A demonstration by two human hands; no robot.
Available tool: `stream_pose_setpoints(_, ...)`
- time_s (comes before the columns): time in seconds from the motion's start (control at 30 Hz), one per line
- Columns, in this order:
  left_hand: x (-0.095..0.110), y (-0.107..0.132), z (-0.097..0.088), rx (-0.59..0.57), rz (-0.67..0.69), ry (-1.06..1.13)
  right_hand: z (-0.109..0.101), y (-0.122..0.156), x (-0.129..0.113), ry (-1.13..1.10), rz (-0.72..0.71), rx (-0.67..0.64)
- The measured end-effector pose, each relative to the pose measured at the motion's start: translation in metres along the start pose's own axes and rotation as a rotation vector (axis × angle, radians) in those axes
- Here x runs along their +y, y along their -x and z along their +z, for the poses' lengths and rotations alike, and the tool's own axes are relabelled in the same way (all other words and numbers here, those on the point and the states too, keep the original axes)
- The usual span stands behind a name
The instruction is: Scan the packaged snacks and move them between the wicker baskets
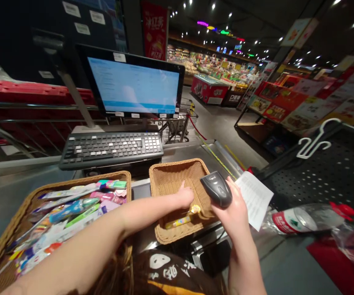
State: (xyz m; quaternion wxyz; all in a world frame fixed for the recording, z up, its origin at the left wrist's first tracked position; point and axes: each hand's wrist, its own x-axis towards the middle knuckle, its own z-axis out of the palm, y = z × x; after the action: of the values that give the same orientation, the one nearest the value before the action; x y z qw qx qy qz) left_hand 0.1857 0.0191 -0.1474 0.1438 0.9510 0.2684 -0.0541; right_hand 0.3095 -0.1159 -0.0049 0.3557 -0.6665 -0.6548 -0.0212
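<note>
My right hand point(236, 209) grips a black handheld barcode scanner point(217, 189) beside the right rim of a small wicker basket point(161, 172). Over the inside of that basket is my left hand point(185, 196), its thumb stuck out apart from the other fingers, which bend downward and are partly hidden. Just below it, a yellow stick-shaped packaged item point(179, 222) with a round yellow figure at one end lies in the basket. My left forearm crosses a larger wicker basket point(127, 180) filled with several colourful packaged items point(78, 209).
A keyboard point(112, 146) and a monitor point(134, 86) stand beyond the baskets. To the right are a printed paper sheet point(254, 196), a clear bottle with a red cap point(312, 218) and a white hanger point(313, 141) on a black perforated panel. Shopping carts point(179, 123) stand behind the counter.
</note>
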Motion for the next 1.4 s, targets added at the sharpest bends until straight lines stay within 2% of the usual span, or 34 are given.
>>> stream_pose_setpoints(0.13,0.018,-0.020,0.022,-0.116,-0.078,0.036,0.004,-0.005,0.009,-0.022,0.033,-0.002)
stream_pose_setpoints(0.3,0.031,-0.024,0.036,-0.155,-0.104,0.053,0.011,-0.009,0.019,-0.047,0.082,-0.026)
stream_pose_setpoints(0.43,0.029,-0.021,0.041,-0.149,-0.092,0.050,0.012,-0.012,0.023,-0.067,0.086,-0.029)
stream_pose_setpoints(0.57,0.020,-0.022,0.037,-0.115,-0.106,0.060,0.011,-0.014,0.025,-0.075,0.081,-0.023)
stream_pose_setpoints(0.73,0.004,-0.027,0.013,-0.028,-0.155,0.063,0.006,-0.012,0.025,-0.067,0.068,-0.006)
stream_pose_setpoints(0.9,-0.008,-0.014,-0.028,0.076,-0.153,0.082,0.005,-0.010,0.023,-0.047,0.041,0.004)
stream_pose_setpoints(1.03,-0.019,0.018,-0.063,0.214,-0.147,0.094,0.007,-0.009,0.018,-0.042,0.009,0.005)
stream_pose_setpoints(1.1,-0.025,0.041,-0.076,0.341,-0.124,0.107,0.008,-0.008,0.014,-0.045,-0.014,0.011)
stream_pose_setpoints(1.23,-0.037,0.086,-0.097,0.620,-0.109,0.123,0.010,-0.007,-0.002,-0.046,-0.069,0.018)
stream_pose_setpoints(1.4,-0.044,0.132,-0.117,0.785,-0.188,0.108,0.012,-0.008,-0.029,-0.071,-0.137,0.019)
